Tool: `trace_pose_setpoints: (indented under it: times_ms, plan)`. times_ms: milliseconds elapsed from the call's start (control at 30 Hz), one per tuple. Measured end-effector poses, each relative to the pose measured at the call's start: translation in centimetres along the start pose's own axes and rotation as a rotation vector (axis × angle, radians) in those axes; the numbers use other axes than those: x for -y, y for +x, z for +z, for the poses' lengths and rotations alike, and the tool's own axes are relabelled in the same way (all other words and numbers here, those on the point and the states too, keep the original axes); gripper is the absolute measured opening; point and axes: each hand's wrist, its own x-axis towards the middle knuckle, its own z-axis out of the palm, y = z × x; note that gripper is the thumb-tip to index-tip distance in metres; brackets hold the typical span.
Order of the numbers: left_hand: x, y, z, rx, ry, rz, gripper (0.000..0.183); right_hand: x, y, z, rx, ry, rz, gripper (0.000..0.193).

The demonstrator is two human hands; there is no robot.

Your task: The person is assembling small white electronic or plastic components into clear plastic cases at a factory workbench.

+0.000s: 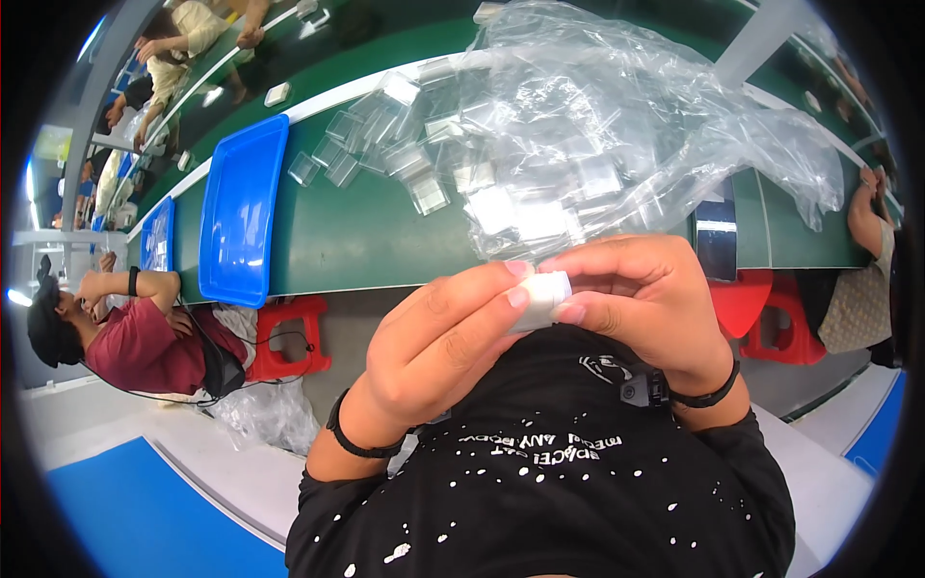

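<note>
a closed pinch now: a small white case [545,291] is held between the left hand [429,339] and the right hand [665,301], on the body side of the green table [356,246], touched by both; its long axis is masked.

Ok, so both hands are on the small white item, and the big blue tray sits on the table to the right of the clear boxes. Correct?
One slip: the big blue tray sits on the table to the left of the clear boxes, as the head view shows. The left hand and right hand are indeed both on the small white item.
</note>
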Motion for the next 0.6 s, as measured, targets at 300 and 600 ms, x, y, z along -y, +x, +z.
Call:
trace_pose_setpoints:
  times_ms: [300,600]
  plan:
    - [-1.4,0.6,0.1,0.058,-0.011,0.129,0.033,0.9,-1.7,-0.5,-0.006,-0.238,-0.087,0.025]
    - [-3.9,0.4,0.5,0.126,-0.001,0.180,0.035,2.7,-4.0,-1.2,0.069,-0.485,-0.103,0.020]
